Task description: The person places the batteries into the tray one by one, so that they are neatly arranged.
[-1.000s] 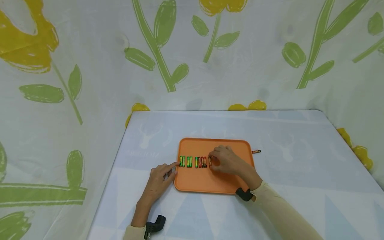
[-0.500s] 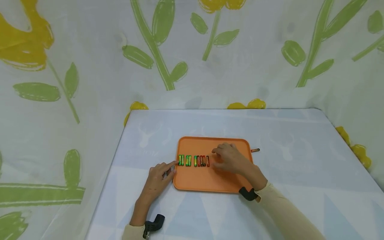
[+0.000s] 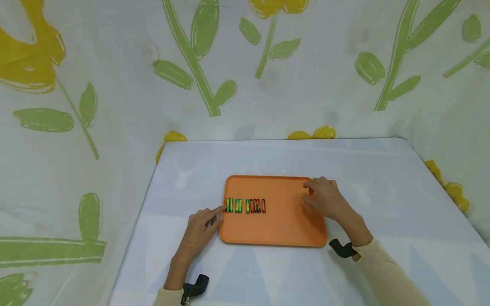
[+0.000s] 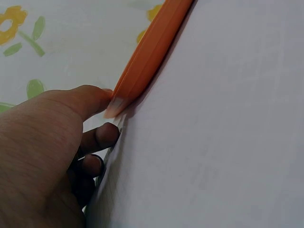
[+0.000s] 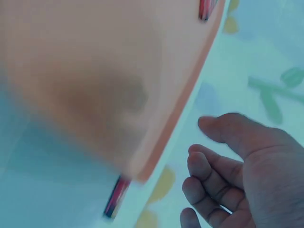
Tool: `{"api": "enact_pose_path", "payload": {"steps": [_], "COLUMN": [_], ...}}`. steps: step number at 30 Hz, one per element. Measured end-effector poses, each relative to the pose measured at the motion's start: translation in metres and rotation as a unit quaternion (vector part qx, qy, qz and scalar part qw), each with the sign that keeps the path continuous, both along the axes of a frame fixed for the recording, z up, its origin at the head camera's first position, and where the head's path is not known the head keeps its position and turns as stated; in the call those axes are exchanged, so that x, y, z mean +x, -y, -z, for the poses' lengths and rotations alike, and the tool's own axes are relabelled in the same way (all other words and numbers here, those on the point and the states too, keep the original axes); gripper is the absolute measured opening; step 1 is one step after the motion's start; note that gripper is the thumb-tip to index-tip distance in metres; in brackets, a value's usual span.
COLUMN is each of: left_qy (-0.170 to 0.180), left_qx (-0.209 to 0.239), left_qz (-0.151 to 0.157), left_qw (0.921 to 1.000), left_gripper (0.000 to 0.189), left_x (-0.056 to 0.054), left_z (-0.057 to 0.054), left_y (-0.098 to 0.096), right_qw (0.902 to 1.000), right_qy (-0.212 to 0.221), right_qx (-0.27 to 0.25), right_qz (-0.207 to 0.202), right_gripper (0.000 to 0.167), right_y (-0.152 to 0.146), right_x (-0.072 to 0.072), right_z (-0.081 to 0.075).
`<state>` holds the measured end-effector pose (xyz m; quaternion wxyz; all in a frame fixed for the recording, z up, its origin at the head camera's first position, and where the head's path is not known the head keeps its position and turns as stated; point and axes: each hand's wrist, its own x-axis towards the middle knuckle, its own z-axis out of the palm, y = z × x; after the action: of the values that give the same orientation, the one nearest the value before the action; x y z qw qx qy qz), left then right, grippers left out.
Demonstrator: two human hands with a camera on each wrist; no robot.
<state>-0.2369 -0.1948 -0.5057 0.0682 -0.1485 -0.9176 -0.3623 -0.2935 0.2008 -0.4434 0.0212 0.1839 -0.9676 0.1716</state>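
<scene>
An orange tray (image 3: 273, 229) lies on the table with a row of small batteries on it. Green batteries (image 3: 239, 205) make up the left part of the row, and red-and-black batteries (image 3: 257, 206) the right part. My left hand (image 3: 200, 229) rests at the tray's left rim, a fingertip touching the edge. Over the tray's right edge hovers my right hand (image 3: 327, 199), fingers spread and relaxed, holding nothing. In the right wrist view a single battery (image 5: 116, 197) lies outside the tray against its edge; the right hand hides it in the head view.
The table (image 3: 183, 165) has a pale patterned cover. A flower-printed curtain (image 3: 126, 85) surrounds its back and sides. Each wrist wears a black camera, such as the right wrist camera (image 3: 342, 248).
My right hand has let go of the last red-and-black battery in the row and moved right to the tray's right edge. The left hand has stayed at the rim.
</scene>
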Motion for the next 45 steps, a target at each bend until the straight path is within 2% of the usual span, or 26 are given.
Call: {"api": "enact_pose_path", "payload": {"steps": [5,12,18,21,26,31,34,40,45], "left_qy": [0.002,-0.003,0.018,0.030,0.037,0.036,0.032,0.021,0.026], "left_qx": [0.002,-0.001,-0.007,-0.003,0.003,0.002,0.004,0.007,0.000], "left_qz": [0.004,0.000,-0.016,-0.023,-0.021,-0.022,-0.020,-0.015,-0.015], "left_qw": [1.0000,1.0000,0.9997,0.9993,0.9991,0.9991,0.9993,0.9996,0.9996], "left_gripper": [0.036,0.035,0.035,0.035,0.035,0.036,0.036,0.035,0.036], "left_x": [-0.002,-0.002,0.011,0.015,0.014,0.014,0.012,0.007,0.003], "left_z": [-0.001,0.000,0.006,0.007,0.007,0.008,0.008,0.005,0.001], "left_y": [-0.002,-0.003,0.001,0.002,0.001,0.000,0.000,-0.001,-0.003], "right_qw": [0.9992,0.9976,0.9983,0.9983,0.9966,0.9963,0.9975,0.9984,0.9970], "right_qy": [0.001,0.011,0.010,0.005,0.009,0.016,0.025,0.056,0.075], "right_qx": [-0.010,0.012,0.038,0.042,0.041,0.027,0.014,0.008,0.003], "right_qz": [0.038,0.068,0.043,0.039,0.071,0.081,0.065,-0.008,-0.022], "right_gripper": [0.024,0.021,0.013,0.012,0.020,0.019,0.024,0.037,0.043], "right_y": [-0.032,-0.045,-0.048,-0.047,-0.049,-0.054,-0.061,-0.076,-0.081], "right_x": [-0.001,-0.003,-0.006,-0.006,-0.002,0.002,0.002,-0.004,-0.006], "right_z": [0.000,0.008,0.029,0.034,0.033,0.025,0.019,0.015,0.013]}}
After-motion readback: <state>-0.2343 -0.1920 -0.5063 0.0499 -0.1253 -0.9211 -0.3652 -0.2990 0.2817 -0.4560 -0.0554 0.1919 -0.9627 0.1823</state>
